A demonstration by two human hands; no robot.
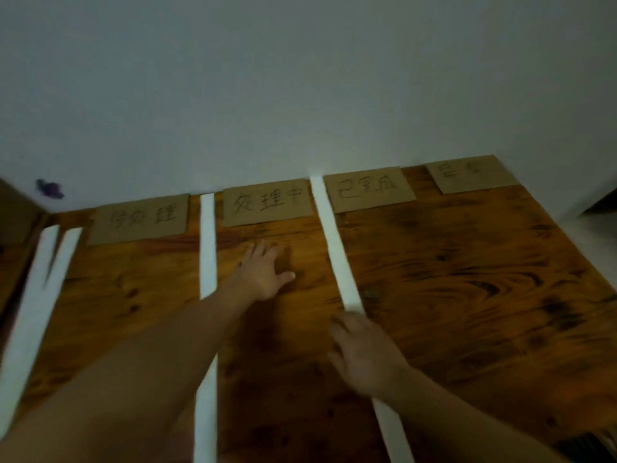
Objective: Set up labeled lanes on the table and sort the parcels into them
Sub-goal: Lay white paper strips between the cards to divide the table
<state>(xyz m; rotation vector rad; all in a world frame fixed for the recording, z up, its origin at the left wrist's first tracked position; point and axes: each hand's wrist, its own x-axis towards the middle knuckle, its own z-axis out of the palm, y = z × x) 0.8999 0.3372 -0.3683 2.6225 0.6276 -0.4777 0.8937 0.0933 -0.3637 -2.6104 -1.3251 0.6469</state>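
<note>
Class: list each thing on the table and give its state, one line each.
Left hand: open, flat on table.
Right hand: pressing on third strip.
Third strip: slanted, flat.
Second strip: straight, flat.
Left strips: two, overlapping.
Cards: four, flat by wall.

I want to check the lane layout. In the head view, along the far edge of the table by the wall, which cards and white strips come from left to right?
Forked white strips → first cardboard label → second white strip → second label → third white strip → third label → fourth label.
</note>
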